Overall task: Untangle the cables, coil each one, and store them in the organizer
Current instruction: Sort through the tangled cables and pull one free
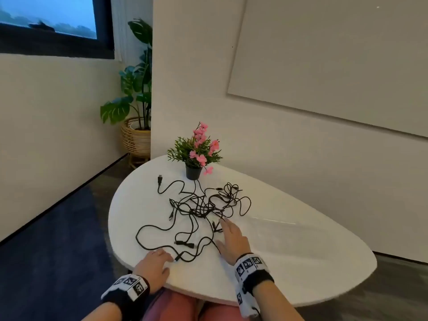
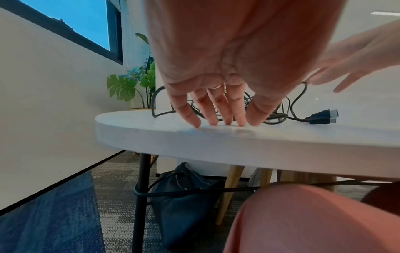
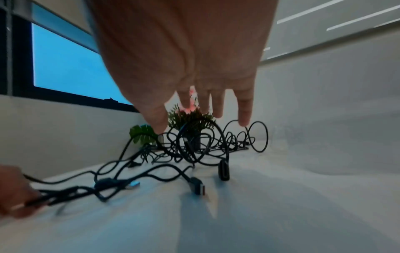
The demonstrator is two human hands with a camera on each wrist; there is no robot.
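A tangle of black cables (image 1: 203,205) lies in the middle of the white oval table (image 1: 301,262), with loose ends and plugs trailing toward me. My left hand (image 1: 162,257) is at the near edge; in the left wrist view its fingertips (image 2: 216,122) touch the bare tabletop and hold nothing, with a plug (image 1: 177,258) just beside them. My right hand (image 1: 229,232) hovers over the near side of the tangle, fingers (image 3: 245,118) straight and spread above the cable loops (image 3: 194,147). Two dark plugs (image 2: 322,116) lie to the right of the left hand. No organizer is in view.
A small black pot with pink flowers (image 1: 194,172) stands at the table's far edge, just behind the cables. A wall runs close behind the table. Under the table sits a dark bag (image 2: 184,196). A large plant in a wicker basket (image 1: 136,135) is in the corner.
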